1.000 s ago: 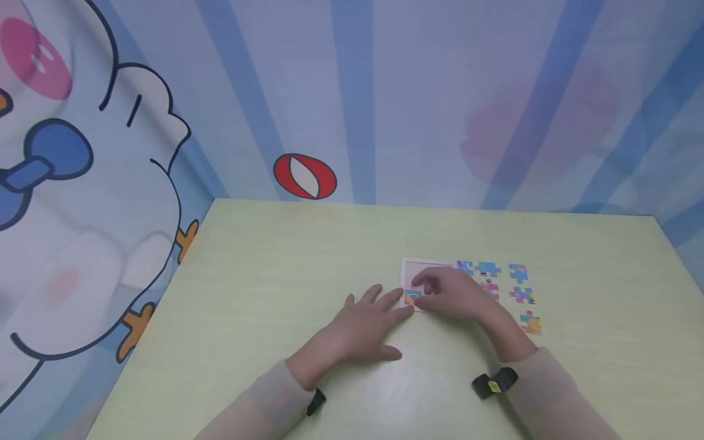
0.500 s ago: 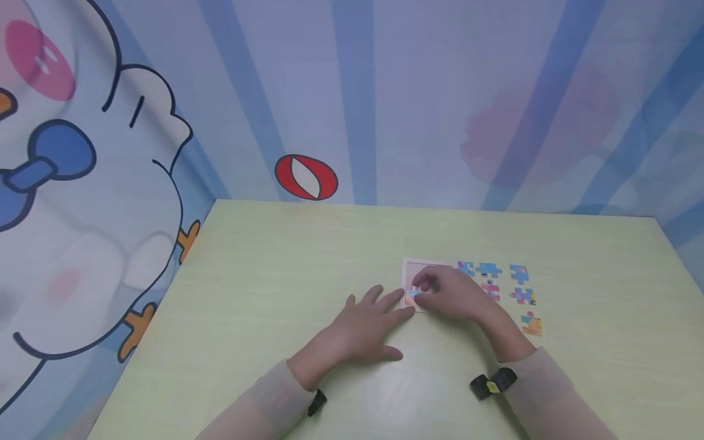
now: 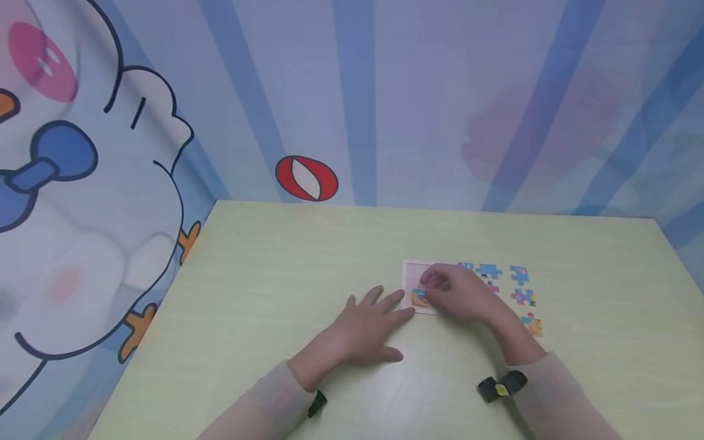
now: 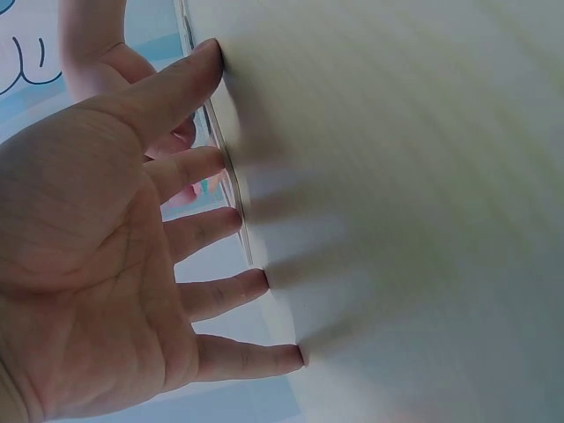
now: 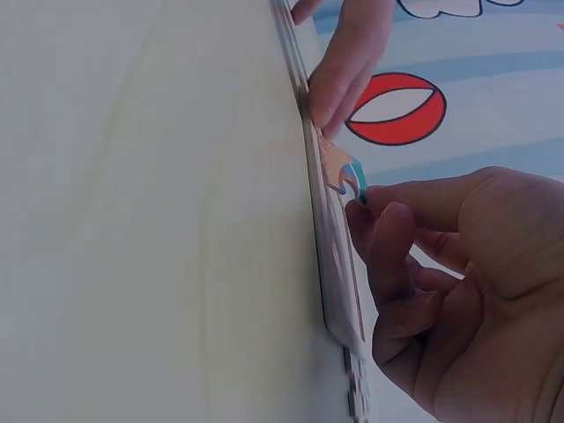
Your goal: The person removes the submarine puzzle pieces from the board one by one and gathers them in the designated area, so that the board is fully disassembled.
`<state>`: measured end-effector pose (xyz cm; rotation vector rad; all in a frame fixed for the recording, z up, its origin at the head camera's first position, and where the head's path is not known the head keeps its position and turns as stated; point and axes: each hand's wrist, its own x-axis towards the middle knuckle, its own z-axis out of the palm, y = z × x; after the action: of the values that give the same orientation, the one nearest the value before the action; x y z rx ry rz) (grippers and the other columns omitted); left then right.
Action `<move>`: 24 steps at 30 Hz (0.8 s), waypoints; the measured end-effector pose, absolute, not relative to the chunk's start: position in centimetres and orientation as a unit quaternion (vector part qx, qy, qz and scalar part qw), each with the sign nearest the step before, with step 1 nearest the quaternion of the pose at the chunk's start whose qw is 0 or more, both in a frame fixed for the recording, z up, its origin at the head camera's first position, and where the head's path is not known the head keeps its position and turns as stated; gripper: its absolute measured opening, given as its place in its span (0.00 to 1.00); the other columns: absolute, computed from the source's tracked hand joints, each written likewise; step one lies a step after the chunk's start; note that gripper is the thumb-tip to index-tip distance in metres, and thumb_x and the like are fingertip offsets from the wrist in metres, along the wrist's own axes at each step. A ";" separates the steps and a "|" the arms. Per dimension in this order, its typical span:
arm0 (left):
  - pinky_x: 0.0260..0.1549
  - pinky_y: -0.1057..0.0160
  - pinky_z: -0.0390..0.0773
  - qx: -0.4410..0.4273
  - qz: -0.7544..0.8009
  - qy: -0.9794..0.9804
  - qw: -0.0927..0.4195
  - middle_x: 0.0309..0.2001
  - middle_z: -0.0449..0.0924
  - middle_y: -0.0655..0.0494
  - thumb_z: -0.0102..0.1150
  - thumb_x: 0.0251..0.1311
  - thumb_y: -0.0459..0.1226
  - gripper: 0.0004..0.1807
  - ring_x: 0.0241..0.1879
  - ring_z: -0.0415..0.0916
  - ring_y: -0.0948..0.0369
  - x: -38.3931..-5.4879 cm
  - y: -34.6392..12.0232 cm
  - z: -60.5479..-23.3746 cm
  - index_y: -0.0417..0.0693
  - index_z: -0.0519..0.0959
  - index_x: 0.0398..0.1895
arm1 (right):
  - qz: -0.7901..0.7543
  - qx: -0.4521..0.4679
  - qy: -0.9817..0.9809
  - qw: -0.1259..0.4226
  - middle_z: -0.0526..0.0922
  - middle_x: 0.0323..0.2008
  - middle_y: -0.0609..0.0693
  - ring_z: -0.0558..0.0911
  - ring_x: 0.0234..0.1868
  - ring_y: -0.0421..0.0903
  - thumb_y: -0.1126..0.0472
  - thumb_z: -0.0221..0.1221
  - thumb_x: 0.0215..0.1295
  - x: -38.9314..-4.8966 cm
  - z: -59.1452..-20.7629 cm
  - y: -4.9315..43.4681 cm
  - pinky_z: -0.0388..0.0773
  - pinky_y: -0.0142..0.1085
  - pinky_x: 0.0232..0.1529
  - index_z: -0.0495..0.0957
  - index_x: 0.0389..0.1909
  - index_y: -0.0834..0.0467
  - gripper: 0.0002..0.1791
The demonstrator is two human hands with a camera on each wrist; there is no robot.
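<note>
My right hand (image 3: 462,293) is over the pale puzzle tray (image 3: 406,275) and pinches a puzzle piece (image 3: 420,297) between thumb and index finger. Orange, blue and white show on that piece (image 5: 342,169), which is tilted up from the tray in the right wrist view. The other right fingers are curled in. Spread wide, my left hand (image 3: 365,330) has fingertips at the tray's left and near edges. In the left wrist view, the left hand's fingertips (image 4: 231,218) touch the tray's edge and the table.
Several loose puzzle pieces lie right of the tray, among them a blue one (image 3: 519,275), a pink and blue one (image 3: 523,297) and an orange one (image 3: 532,325). The right hand partly covers others. A printed backdrop (image 3: 418,122) rises behind the table (image 3: 286,256).
The right hand has lifted the puzzle piece's edge and shifted it slightly to the right within the tray. My left hand has stayed in place.
</note>
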<state>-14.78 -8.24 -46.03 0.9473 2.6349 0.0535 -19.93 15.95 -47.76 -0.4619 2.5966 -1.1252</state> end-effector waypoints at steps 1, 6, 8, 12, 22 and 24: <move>0.64 0.29 0.64 0.333 0.019 0.927 0.170 0.83 0.49 0.58 0.64 0.65 0.63 0.45 0.80 0.48 0.45 -14.8 -8.2 -46.0 0.68 0.60 0.82 | -0.393 -0.155 0.896 0.137 0.85 0.43 0.50 0.84 0.46 0.51 0.59 0.61 0.71 -19.8 -47.7 16.3 0.79 0.52 0.50 0.83 0.48 0.54 0.08; 0.64 0.28 0.63 0.331 0.021 0.928 0.171 0.83 0.48 0.58 0.63 0.64 0.63 0.45 0.80 0.47 0.44 -14.8 -8.2 -46.1 0.68 0.60 0.82 | -0.405 -0.130 0.894 0.140 0.84 0.44 0.52 0.82 0.43 0.50 0.58 0.61 0.71 -19.3 -47.1 18.0 0.79 0.46 0.43 0.83 0.50 0.53 0.10; 0.64 0.28 0.63 0.330 0.023 0.928 0.172 0.83 0.48 0.58 0.64 0.64 0.63 0.45 0.80 0.47 0.44 -14.8 -8.2 -46.2 0.69 0.60 0.82 | -0.400 -0.127 0.897 0.140 0.84 0.44 0.52 0.82 0.41 0.49 0.58 0.62 0.71 -19.2 -46.9 18.7 0.79 0.44 0.40 0.83 0.50 0.53 0.10; 0.65 0.29 0.63 0.328 0.026 0.928 0.173 0.83 0.48 0.58 0.64 0.64 0.63 0.44 0.80 0.47 0.45 -14.8 -8.1 -46.2 0.69 0.61 0.82 | -0.398 -0.126 0.898 0.137 0.85 0.42 0.52 0.82 0.38 0.48 0.58 0.63 0.72 -19.0 -46.8 19.9 0.79 0.42 0.36 0.83 0.49 0.55 0.09; 0.66 0.29 0.62 0.323 0.039 0.928 0.179 0.83 0.49 0.58 0.66 0.64 0.61 0.44 0.80 0.47 0.45 -14.8 -8.1 -46.2 0.68 0.61 0.81 | -0.407 -0.128 0.895 0.133 0.83 0.39 0.51 0.79 0.37 0.48 0.61 0.63 0.71 -18.1 -47.0 22.2 0.78 0.43 0.37 0.84 0.46 0.56 0.07; 0.66 0.29 0.62 0.323 0.039 0.929 0.178 0.83 0.49 0.59 0.66 0.64 0.61 0.44 0.80 0.47 0.45 -14.8 -8.1 -46.2 0.68 0.61 0.81 | -0.397 -0.135 0.899 0.127 0.83 0.39 0.49 0.78 0.39 0.47 0.62 0.63 0.71 -18.0 -47.1 22.6 0.77 0.43 0.40 0.85 0.46 0.55 0.07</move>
<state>-14.75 -8.11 -46.17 0.9148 2.6266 0.1100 -17.97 22.59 -47.05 -0.3937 2.6152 -1.1567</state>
